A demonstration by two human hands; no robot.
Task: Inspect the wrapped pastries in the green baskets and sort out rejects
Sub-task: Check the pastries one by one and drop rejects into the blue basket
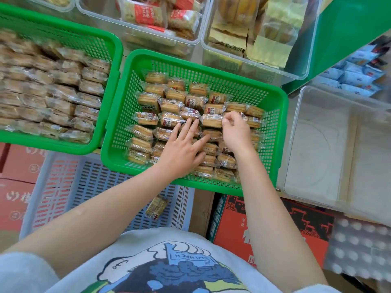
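Your right hand has its fingertips curled at the edge of a pack at frame centre; whether they pinch the wrapper I cannot tell. Your left hand lies flat, fingers straight, on the packs beside it. Both work in the middle basket; the fuller basket sits at upper left. Pulling by the wrapper's crimp could tear it or drag neighbours askew. Your flat palm could crush pastries under it. One pack lies alone in the grey crate at lower left; if that holds rejects, a careless toss could mix lots.
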